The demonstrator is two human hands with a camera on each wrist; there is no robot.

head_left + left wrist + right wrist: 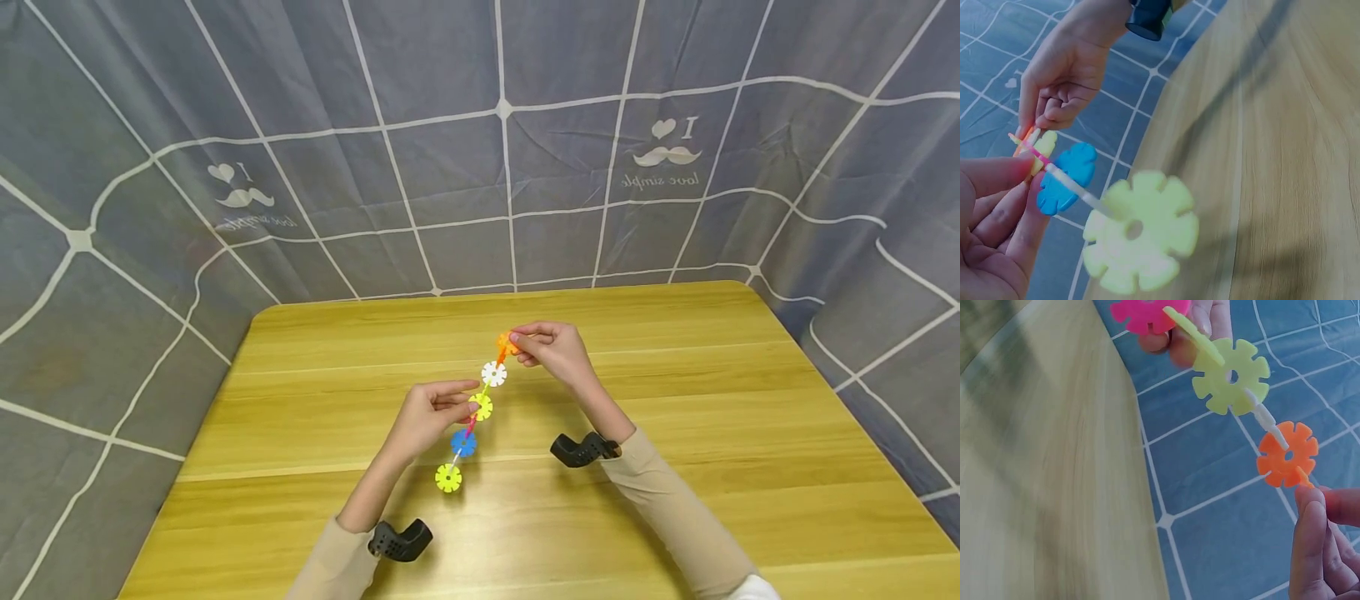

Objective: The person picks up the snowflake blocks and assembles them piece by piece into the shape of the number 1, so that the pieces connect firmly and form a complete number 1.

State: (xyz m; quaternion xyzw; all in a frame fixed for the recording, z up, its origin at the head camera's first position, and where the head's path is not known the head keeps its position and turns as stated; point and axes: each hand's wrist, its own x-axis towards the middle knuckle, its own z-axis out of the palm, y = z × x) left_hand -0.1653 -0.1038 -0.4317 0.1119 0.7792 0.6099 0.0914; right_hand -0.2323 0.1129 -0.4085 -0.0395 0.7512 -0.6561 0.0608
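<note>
A chain of notched plastic snowflake discs, slotted edge to edge, runs between both hands above the table. My left hand (429,412) pinches the chain mid-length, at a yellow disc (483,408) beside a pink disc (1138,314). Below that hand hang a blue disc (463,443), a white disc seen edge-on (1075,186), and a yellow-green end disc (448,478). Farther up come another white disc (493,373) and an orange disc (1286,464). With thumb and fingers, my right hand (557,352) grips a second orange disc (507,342) at the far end, partly hidden by the fingertips.
Under the hands lies a wood-grain table (675,358) with rounded far corners. A grey-blue curtain (442,183) with white lines hangs behind it and along the sides. Black wrist mounts (401,542) stick out from both forearms.
</note>
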